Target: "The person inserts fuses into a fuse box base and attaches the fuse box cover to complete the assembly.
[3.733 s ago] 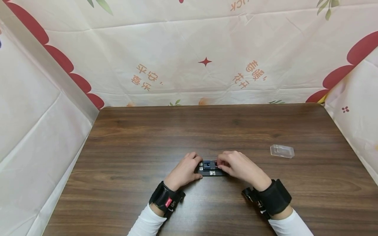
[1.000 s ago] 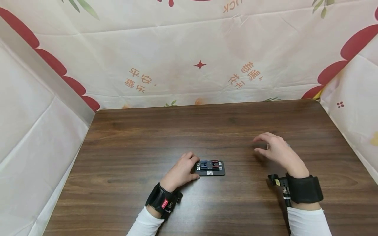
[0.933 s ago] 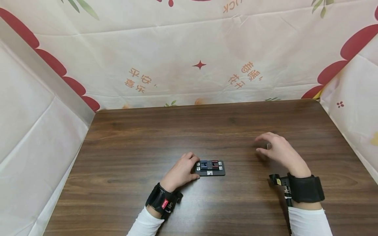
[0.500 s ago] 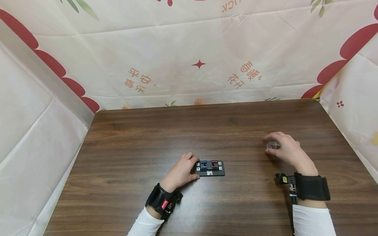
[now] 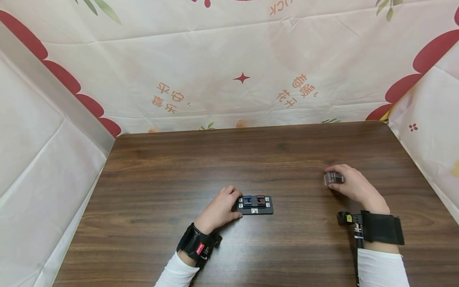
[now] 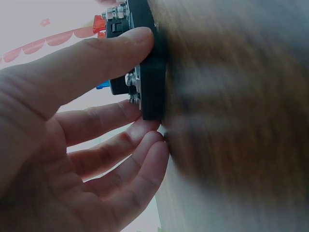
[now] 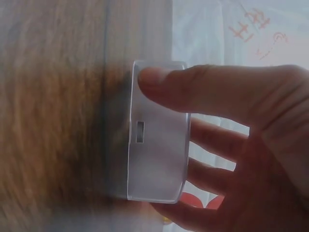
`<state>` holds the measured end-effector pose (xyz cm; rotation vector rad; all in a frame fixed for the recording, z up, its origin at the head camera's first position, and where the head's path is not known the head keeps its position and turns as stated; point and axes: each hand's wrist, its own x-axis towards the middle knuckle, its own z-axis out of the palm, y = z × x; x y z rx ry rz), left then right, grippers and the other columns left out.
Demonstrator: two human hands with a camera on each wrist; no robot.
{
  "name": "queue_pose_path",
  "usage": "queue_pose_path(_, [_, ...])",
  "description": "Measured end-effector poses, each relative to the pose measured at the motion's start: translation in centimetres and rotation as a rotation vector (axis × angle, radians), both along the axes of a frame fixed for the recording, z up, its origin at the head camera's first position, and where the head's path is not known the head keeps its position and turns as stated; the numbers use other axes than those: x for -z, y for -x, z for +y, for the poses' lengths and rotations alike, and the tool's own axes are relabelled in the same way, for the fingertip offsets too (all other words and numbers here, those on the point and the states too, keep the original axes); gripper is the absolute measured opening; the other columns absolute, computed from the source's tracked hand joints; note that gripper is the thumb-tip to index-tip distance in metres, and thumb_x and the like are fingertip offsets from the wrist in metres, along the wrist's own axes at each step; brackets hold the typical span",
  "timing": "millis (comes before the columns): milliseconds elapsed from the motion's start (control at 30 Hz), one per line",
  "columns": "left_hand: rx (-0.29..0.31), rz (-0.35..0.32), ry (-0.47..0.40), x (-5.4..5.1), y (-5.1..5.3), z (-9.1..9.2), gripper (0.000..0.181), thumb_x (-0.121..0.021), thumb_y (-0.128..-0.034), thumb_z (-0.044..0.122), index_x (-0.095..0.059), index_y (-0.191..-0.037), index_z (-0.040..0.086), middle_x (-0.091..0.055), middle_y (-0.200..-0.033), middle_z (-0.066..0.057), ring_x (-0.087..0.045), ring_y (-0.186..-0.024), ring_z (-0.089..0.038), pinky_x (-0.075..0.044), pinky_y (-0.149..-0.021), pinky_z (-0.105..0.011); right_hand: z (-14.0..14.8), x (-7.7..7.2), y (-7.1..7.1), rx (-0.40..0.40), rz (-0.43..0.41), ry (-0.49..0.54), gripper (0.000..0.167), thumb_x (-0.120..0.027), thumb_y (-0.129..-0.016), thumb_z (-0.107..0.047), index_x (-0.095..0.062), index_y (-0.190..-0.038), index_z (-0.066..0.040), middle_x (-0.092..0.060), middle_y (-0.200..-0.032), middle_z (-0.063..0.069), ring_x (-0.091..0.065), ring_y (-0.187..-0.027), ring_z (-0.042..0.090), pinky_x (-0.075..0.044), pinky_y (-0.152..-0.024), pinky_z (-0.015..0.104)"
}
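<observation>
On the table, a black fuse block (image 5: pixel 255 210) lies flat, with a blue insert and a red insert on top and metal bolt terminals around them. My left hand (image 5: pixel 220 209) grips its left end, and in the left wrist view the thumb presses one side with fingertips at the lower end. Off to the right, my right hand (image 5: pixel 355 185) holds a clear plastic cover (image 5: pixel 332 179) between thumb and fingers. The right wrist view shows the cover (image 7: pixel 159 150) as a see-through box with a small slot; its edge is close to the tabletop, and I cannot tell whether it touches.
The brown wood-grain table (image 5: pixel 179 167) spreads around both hands. A printed cloth (image 5: pixel 215 59) hangs behind its far edge, and white cloth stands at both sides.
My right hand has left the fuse block, gone right to the clear cover and closed its fingers on it. The left hand stays on the block.
</observation>
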<state>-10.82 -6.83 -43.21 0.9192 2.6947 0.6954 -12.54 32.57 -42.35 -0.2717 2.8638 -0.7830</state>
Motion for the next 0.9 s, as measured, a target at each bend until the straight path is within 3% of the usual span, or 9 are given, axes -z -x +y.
queue_pose_path(267, [-0.001, 0.010, -0.004, 0.4, 0.0, -0.2, 0.047, -0.083, -0.0753, 0.017, -0.063, -0.114, 0.000, -0.056, -0.107, -0.006, -0.050, -0.098, -0.020, -0.044, -0.087, -0.032, -0.9, -0.1, 0.0, 0.011, 0.014, -0.021, 0.039, -0.071, -0.083, -0.002, -0.057, -0.119, 0.005, -0.052, -0.115, 0.033, -0.052, -0.098, 0.046, -0.042, -0.079, 0.061])
queue_pose_path(900, [0.002, 0.020, 0.031, 0.9, -0.3, -0.3, 0.049, -0.083, -0.0759, 0.019, -0.062, -0.116, 0.001, -0.056, -0.109, -0.006, -0.050, -0.099, -0.020, -0.044, -0.088, -0.032, -5.5, 0.5, -1.1, -0.074, 0.075, 0.022, 0.039, -0.073, -0.083, -0.004, -0.059, -0.118, 0.007, -0.059, -0.111, 0.026, -0.056, -0.099, 0.041, -0.045, -0.080, 0.055])
